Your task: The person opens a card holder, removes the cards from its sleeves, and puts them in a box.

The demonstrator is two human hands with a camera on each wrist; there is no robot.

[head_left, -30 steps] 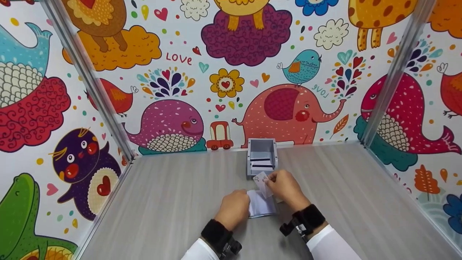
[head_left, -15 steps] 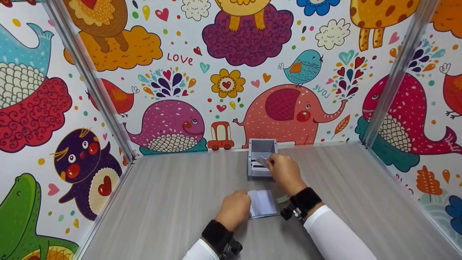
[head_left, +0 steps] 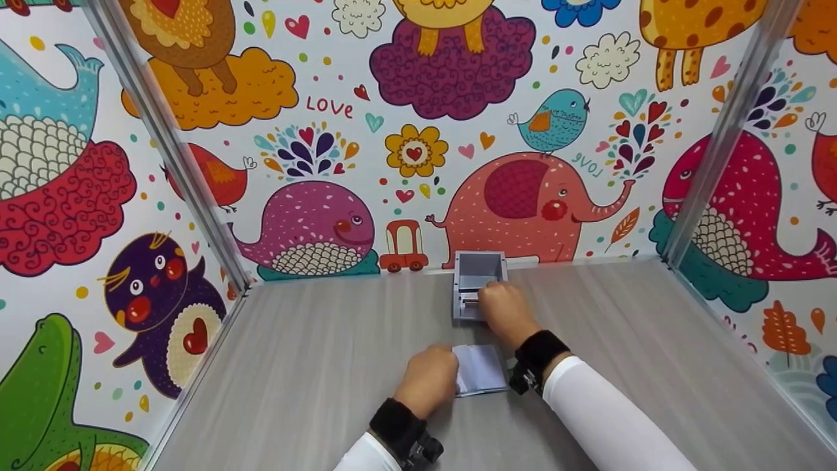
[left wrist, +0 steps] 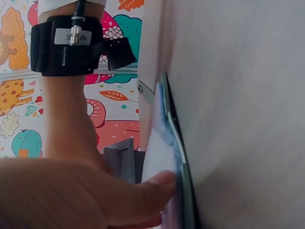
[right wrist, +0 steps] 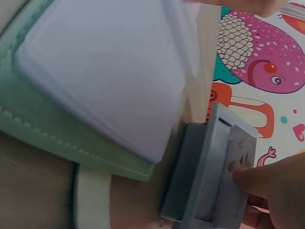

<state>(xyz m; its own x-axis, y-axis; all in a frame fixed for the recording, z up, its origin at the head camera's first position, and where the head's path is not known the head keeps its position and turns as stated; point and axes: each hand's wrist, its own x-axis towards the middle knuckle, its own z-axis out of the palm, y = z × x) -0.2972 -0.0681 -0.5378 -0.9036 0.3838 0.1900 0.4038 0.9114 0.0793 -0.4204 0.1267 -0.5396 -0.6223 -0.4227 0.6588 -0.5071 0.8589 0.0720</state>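
A green, stitched card holder [right wrist: 43, 126] lies open on the table, its clear sleeves showing whitish in the head view. My left hand [head_left: 428, 379] grips its left edge, the thumb [left wrist: 159, 188] pressed on the sleeves. Beyond it stands a small grey box [head_left: 480, 265] with an open top and a divided inside. My right hand [head_left: 510, 307] is over the box's near right part. Between its thumb and fingers it pinches a pale printed card [right wrist: 232, 191], held within the box opening in the right wrist view. In the head view that hand hides the card.
The grey wood-grain table [head_left: 327, 340] runs back to a wall [head_left: 418, 222] printed with cartoon animals. Metal posts [head_left: 163, 144] stand at its corners. A pale strap [right wrist: 93, 198] sticks out beside the card holder. Both wrists wear black bands [head_left: 395, 422] with small cameras.
My right hand has carried the card from above the card holder forward to the grey box and lowered it there. The left hand keeps its grip on the card holder.
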